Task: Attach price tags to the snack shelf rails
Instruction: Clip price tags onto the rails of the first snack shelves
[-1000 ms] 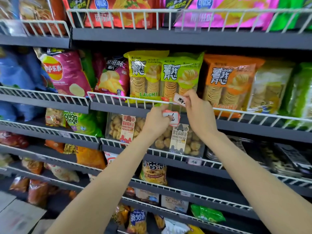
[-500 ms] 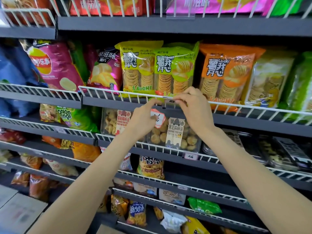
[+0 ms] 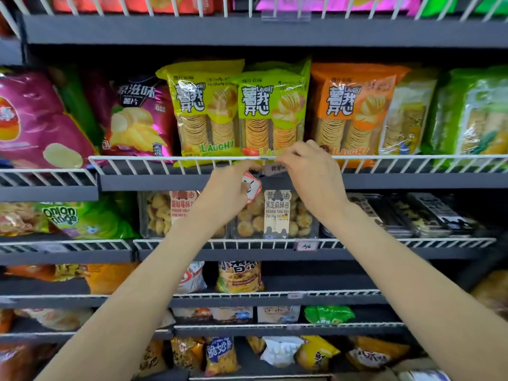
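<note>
Both my hands are raised to the white wire rail [image 3: 165, 160] of the chip shelf. My right hand [image 3: 310, 171] pinches a small price tag [image 3: 273, 169] against the rail, just below the green chip bag [image 3: 270, 111]; the tag is mostly hidden by my fingers. My left hand [image 3: 228, 191] holds several red-and-white price tags [image 3: 251, 188] in its curled fingers, its forefinger reaching up to the rail beside the tag.
The yellow [image 3: 204, 111] and orange chip bags [image 3: 351, 111] flank the green one. The lower rail [image 3: 384, 242] carries a tag [image 3: 305, 246], below clear cookie tubs [image 3: 275, 213]. More wire shelves with snack bags lie above and below.
My right hand brought the tag from above the rail down onto it. My left hand rose to the rail with its tags. The camera came closer and tilted down.
</note>
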